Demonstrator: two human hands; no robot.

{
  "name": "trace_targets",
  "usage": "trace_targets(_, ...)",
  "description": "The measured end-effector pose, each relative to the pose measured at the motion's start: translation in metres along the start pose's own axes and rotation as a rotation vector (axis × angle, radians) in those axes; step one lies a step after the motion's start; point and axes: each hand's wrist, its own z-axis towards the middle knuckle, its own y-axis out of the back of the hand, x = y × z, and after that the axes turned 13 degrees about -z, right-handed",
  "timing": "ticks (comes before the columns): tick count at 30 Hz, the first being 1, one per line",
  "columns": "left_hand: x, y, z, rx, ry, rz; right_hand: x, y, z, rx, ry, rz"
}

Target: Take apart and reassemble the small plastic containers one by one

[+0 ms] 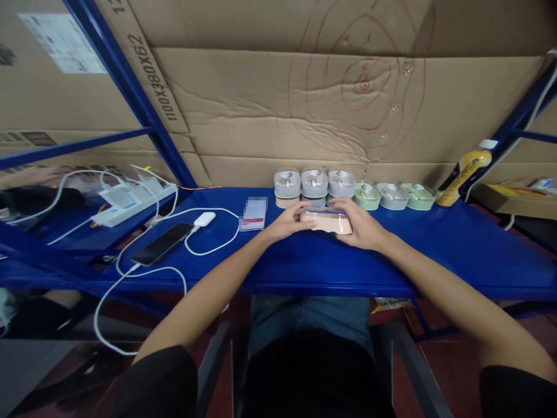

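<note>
A pinkish-beige box with a clear lid (326,222) is held above the blue table, tilted slightly. My left hand (290,223) grips its left end, and my right hand (363,225) grips its right end, fingers wrapped round it. Just behind the hands, similar boxes stand along the cardboard: stacked ones with grey upper boxes (287,183) on the left, then a green box (366,196), a grey box (393,196) and another green box (418,197) on the right.
On the blue table (456,249) lie a black phone (163,244), a white adapter with cables (204,219) and a phone with a lit screen (254,213). A yellow bottle (465,174) stands at the right back. A power strip (130,203) is at the left.
</note>
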Motion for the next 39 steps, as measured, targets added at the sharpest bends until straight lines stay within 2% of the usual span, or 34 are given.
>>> trace_targets(4, 0.007, -0.002, -0.001, -0.014, 0.027, 0.021, -0.006, -0.011, -0.004, 0.018, -0.006, 0.033)
trace_targets(9, 0.012, -0.005, -0.001, -0.037, -0.071, 0.176, -0.003, -0.008, -0.002, 0.037, 0.009, 0.069)
trace_targets(15, 0.008, -0.010, -0.005, -0.028, -0.147, 0.338, -0.005, -0.010, 0.000, -0.036, -0.033, 0.086)
trace_targets(20, 0.012, -0.010, -0.003, 0.010, -0.180, 0.396, -0.017, -0.002, -0.001, 0.105, -0.124, 0.102)
trace_targets(25, 0.008, -0.011, -0.004, 0.086, -0.275, 0.546, -0.045, 0.029, -0.008, 0.067, -0.246, 0.132)
trace_targets(29, 0.001, -0.014, -0.008, 0.144, -0.290, 0.593, -0.071, 0.047, -0.020, 0.187, -0.387, 0.107)
trace_targets(33, 0.000, -0.014, -0.008, 0.166, -0.277, 0.581, -0.083, 0.048, -0.029, 0.337, -0.461, 0.093)
trace_targets(39, -0.001, -0.008, -0.005, 0.173, -0.262, 0.565, -0.082, 0.044, -0.028, 0.373, -0.464, 0.087)
